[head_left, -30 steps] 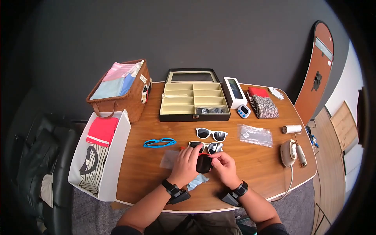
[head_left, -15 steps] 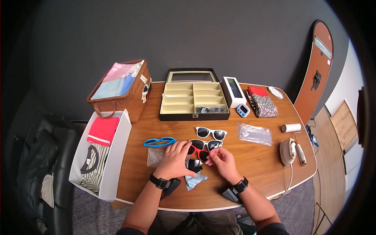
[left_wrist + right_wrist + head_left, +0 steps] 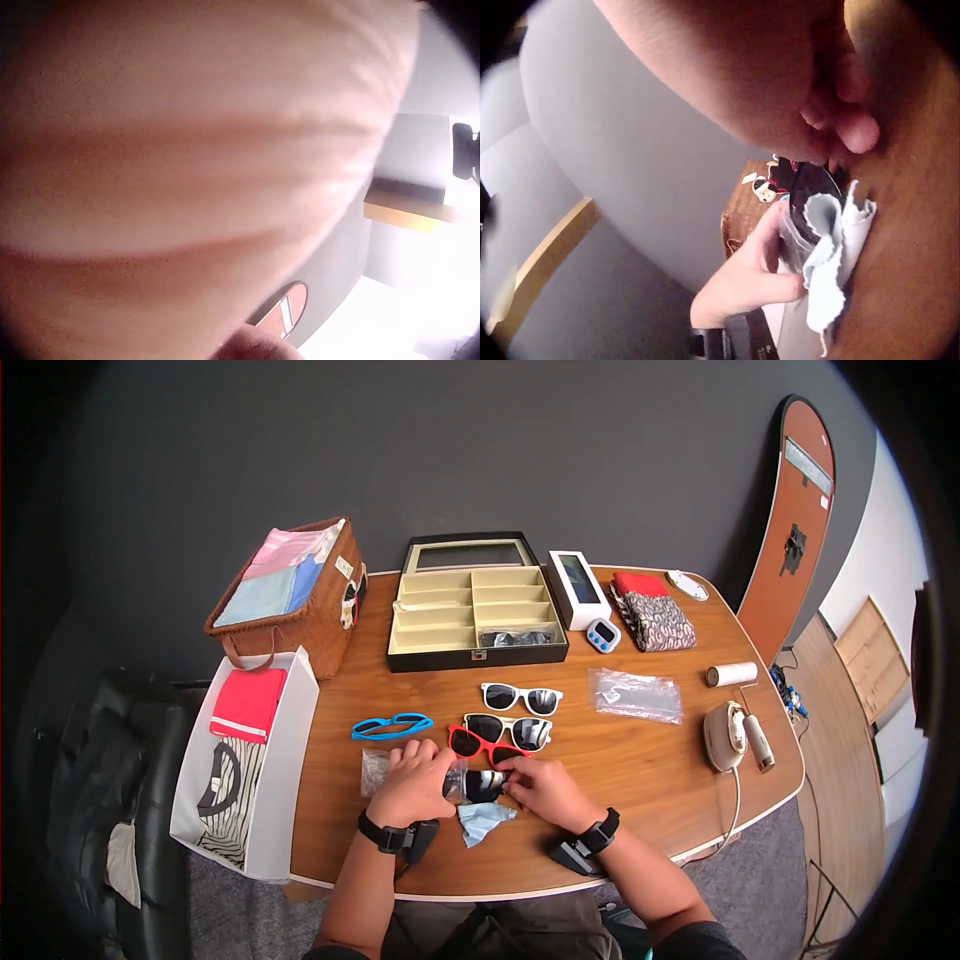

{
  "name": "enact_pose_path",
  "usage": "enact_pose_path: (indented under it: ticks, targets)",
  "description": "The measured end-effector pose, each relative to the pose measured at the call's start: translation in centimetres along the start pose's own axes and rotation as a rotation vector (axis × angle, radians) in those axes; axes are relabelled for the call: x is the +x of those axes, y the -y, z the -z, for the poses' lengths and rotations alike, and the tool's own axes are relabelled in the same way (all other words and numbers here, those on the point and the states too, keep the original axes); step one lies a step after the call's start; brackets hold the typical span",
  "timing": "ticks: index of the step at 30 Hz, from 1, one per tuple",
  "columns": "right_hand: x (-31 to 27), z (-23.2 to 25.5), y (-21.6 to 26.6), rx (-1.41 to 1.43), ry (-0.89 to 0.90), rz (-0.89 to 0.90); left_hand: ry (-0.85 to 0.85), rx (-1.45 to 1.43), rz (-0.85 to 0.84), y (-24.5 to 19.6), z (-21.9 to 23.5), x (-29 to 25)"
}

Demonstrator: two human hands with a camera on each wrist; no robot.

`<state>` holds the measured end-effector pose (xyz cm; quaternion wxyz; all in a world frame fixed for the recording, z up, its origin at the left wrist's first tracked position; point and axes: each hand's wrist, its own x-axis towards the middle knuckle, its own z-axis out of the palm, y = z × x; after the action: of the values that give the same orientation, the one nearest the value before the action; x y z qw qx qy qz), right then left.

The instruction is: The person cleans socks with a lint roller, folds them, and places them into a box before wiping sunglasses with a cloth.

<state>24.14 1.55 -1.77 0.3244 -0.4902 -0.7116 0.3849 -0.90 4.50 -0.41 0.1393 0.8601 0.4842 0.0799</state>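
Note:
Black sunglasses (image 3: 487, 786) lie partly inside a clear plastic bag (image 3: 455, 784) near the table's front. My left hand (image 3: 412, 788) grips the bag from the left; in the right wrist view its thumb and fingers stand on either side of the plastic. With its fingertips my right hand (image 3: 550, 794) pinches the right end of the black sunglasses. A crumpled light blue cloth (image 3: 484, 822) lies just below them. Red sunglasses (image 3: 487, 745) rest right above, partly behind the right fingers. The left wrist view is mostly filled by skin.
Two pairs of white-framed sunglasses (image 3: 521, 699) and blue glasses (image 3: 392, 727) lie farther back. Behind stands an open display case (image 3: 478, 655), bagged glasses in one compartment. Another plastic bag (image 3: 637, 696) and a garment steamer (image 3: 724, 737) are at right; a white box (image 3: 307, 690) and brown basket (image 3: 335, 635) at left.
The red sunglasses, between my hands a second ago, now lie on the table. Both hands have come down to the bagged black sunglasses. The head view has shifted slightly.

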Motion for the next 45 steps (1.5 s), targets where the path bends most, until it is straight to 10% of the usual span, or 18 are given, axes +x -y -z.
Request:
enact_pose_path:
  ticks: [13, 45]
  targets:
    - [0.4, 1.2, -0.2, 0.572, -0.161, -0.061, -0.324, -0.462, -0.24, -1.3, -1.6, 1.9]
    - [0.6, -0.1, -1.9, 0.775, -0.274, 0.061, -0.49, -0.144, -0.266, -2.9, -1.7, 2.4]
